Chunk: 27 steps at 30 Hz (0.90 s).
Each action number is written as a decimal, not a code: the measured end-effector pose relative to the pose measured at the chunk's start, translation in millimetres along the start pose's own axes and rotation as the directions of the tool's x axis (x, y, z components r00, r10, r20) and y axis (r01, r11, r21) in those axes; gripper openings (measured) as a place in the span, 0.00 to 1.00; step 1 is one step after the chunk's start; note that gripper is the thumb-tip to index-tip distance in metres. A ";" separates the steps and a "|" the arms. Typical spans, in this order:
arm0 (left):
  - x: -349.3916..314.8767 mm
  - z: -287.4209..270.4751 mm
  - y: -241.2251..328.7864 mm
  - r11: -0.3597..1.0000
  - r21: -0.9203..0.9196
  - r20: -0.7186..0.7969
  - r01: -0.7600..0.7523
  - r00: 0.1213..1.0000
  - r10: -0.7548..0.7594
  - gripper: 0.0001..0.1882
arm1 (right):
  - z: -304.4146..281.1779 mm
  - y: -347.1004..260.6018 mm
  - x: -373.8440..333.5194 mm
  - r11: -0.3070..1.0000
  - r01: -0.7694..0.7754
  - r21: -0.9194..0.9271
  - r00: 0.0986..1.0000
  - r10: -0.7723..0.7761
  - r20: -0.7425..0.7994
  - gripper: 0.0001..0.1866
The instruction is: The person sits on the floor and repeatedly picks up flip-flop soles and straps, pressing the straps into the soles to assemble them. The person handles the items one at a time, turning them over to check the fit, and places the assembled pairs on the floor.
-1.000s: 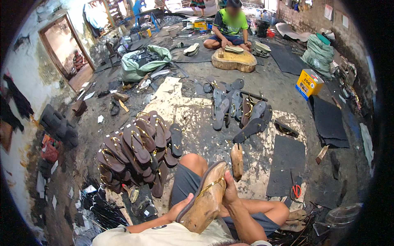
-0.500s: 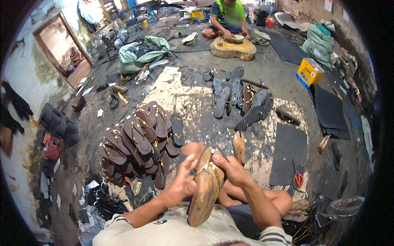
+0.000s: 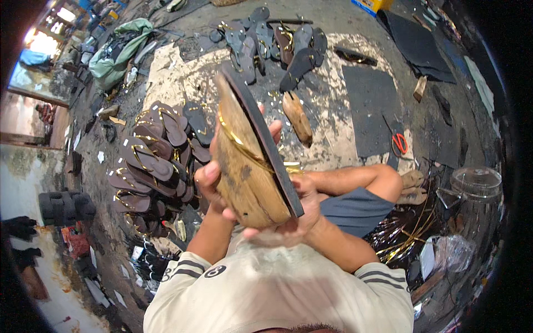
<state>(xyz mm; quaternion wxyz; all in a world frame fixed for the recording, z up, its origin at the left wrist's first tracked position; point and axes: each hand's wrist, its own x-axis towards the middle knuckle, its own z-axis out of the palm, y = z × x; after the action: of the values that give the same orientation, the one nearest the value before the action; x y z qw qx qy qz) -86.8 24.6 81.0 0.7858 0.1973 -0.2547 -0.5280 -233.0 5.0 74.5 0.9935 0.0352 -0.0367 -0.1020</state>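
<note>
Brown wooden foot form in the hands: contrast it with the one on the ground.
The held brown wooden form carries a shiny gold strap and dark sole; the grounded form shows neither. The held form is raised in the left hand and right hand; the grounded form lies untouched. Both are wooden and foot-shaped.

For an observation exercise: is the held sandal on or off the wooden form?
On: its gold strap crosses the wooden form, and the dark sole lies along it.
</note>
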 end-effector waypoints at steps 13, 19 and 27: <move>-15.5 -45.0 -7.3 0.764 0.551 -0.159 0.335 0.941 -0.298 0.39 | -25.7 -50.7 7.1 0.747 0.195 -0.636 0.871 -0.430 -0.238 0.42; -17.5 -43.7 -0.6 0.646 0.685 -0.158 0.337 0.934 -0.319 0.49 | -76.0 -37.1 20.5 0.154 0.070 -0.986 0.739 -0.671 -0.052 0.39; -6.6 -47.1 23.5 0.883 0.458 -0.054 -0.102 0.988 0.142 0.55 | -46.1 -13.6 40.9 -0.084 0.222 -0.971 0.718 -0.660 0.221 0.60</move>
<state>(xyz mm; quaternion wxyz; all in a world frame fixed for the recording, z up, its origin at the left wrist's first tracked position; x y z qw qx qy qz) -43.2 41.2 56.0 0.7599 0.3814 -0.3487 -0.3943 -192.1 -13.8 30.3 0.6464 -0.5983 0.2205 -0.4189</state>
